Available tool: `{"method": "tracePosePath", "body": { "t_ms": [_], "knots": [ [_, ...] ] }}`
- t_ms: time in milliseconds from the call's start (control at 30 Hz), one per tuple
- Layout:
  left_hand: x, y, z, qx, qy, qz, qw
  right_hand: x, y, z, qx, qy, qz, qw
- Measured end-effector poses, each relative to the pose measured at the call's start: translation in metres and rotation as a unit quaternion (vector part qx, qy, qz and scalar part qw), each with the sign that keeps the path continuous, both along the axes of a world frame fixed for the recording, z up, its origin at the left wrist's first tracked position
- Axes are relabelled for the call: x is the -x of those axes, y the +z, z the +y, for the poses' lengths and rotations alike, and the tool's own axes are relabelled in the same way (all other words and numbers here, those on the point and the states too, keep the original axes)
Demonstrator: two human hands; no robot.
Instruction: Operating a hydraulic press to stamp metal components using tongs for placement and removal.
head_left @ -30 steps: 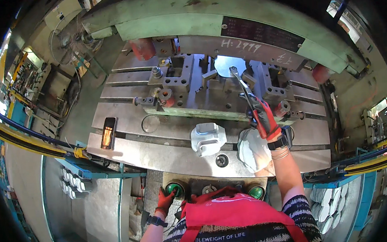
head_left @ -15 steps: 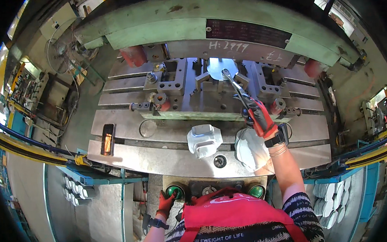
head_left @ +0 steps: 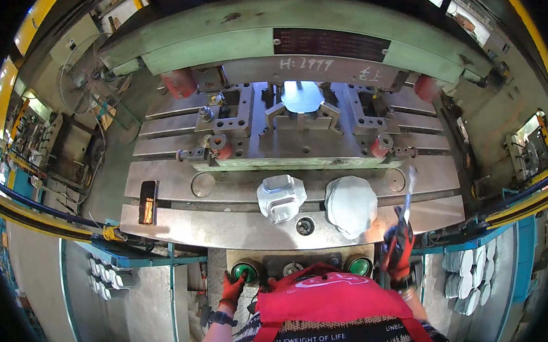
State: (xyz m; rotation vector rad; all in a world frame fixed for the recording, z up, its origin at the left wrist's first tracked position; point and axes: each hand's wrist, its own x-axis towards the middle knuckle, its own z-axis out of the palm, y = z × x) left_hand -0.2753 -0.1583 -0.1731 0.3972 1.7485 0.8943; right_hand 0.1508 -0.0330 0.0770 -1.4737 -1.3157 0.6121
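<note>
Two green buttons (head_left: 359, 265), one long tool (head_left: 406, 210), one disc stack (head_left: 351, 207) and one plate (head_left: 302, 98) on the die (head_left: 303, 142) showed. The right hand (head_left: 399, 254) grasped the tool; the plate lay well ahead, leftward. The left hand (head_left: 233, 289) touched one button, its clench indiscernible.

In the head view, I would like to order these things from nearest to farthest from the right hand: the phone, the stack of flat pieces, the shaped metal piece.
1. Stack of flat pieces: ahead and to the left of the right hand.
2. Shaped metal piece: left of the stack.
3. Phone: at the far left.
</note>
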Motion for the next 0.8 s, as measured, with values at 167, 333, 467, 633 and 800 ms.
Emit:
{"method": "tracePosePath", "body": {
  "t_ms": [167,333,467,633,800],
  "knots": [
    [0.028,-0.055,-0.012,0.004,-0.035,0.035,0.999,-0.070,-0.124,-0.102,0.138,-0.244,0.341,0.897],
    [0.015,-0.040,0.006,0.027,-0.053,0.084,0.995,-0.100,-0.259,-0.145,0.236,-0.245,0.140,0.930],
    [0.027,-0.054,-0.008,-0.078,-0.041,0.062,0.994,-0.045,-0.223,-0.119,0.327,-0.188,0.255,0.890],
    [-0.008,-0.005,0.002,-0.047,-0.014,0.146,0.988,-0.036,-0.198,-0.113,0.269,-0.141,0.221,0.927],
    [-0.023,0.019,0.011,-0.033,-0.024,0.269,0.962,-0.039,-0.212,-0.113,0.265,-0.187,0.147,0.934]
  ]
}}
